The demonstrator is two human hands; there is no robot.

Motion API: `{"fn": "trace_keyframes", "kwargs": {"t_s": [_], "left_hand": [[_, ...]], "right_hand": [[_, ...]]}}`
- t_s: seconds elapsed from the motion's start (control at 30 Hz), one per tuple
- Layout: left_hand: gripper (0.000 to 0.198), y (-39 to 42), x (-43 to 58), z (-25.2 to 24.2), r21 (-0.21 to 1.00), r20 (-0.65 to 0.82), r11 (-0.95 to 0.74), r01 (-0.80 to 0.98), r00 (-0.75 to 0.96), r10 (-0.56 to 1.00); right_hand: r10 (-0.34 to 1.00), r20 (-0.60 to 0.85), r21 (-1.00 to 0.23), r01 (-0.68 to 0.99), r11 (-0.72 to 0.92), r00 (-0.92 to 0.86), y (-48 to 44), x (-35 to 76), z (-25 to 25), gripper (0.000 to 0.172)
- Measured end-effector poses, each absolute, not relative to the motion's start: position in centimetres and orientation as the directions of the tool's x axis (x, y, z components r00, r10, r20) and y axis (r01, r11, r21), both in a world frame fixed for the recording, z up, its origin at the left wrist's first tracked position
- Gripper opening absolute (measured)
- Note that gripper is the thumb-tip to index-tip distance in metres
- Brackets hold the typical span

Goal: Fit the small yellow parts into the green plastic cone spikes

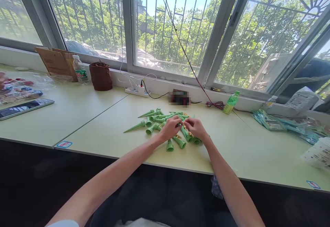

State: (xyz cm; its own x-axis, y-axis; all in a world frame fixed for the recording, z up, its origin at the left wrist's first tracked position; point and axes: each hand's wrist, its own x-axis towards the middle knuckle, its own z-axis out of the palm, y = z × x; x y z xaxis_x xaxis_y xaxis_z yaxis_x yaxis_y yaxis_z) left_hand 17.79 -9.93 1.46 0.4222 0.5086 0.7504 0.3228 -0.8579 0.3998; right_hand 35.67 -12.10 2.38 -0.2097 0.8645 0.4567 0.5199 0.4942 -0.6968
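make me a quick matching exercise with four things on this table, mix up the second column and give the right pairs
Column one
1. cone-shaped pieces
2. pouch
3. power strip
4. phone-like device

Column two
A. white, with cords running from it
B. lying flat, dark screen facing up
C. green, piled around the left hand and right hand
D. dark reddish brown, standing upright

Right pairs: 1-C, 2-D, 3-A, 4-B
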Motion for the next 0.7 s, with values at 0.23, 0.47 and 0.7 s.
{"fn": "trace_keyframes", "kwargs": {"t_s": [0.23, 0.47, 0.7], "left_hand": [[0.010, -10.10, 17.62, 1.64, 0.378, 0.737, -0.860, 0.343, 0.451, 0.504], [0.011, -10.17, 17.66, 1.69, 0.392, 0.724, -0.851, 0.350, 0.453, 0.520], [0.012, -10.19, 17.77, 1.71, 0.414, 0.728, -0.845, 0.339, 0.435, 0.531]], "right_hand": [[0.869, 0.443, -0.710, 0.506, 0.490, -0.219, -12.34, 35.55, 2.68, 0.026], [0.875, 0.429, -0.706, 0.521, 0.480, -0.225, -12.46, 35.53, 2.73, 0.028], [0.873, 0.431, -0.678, 0.557, 0.479, -0.226, -12.51, 35.61, 2.74, 0.029]]}}
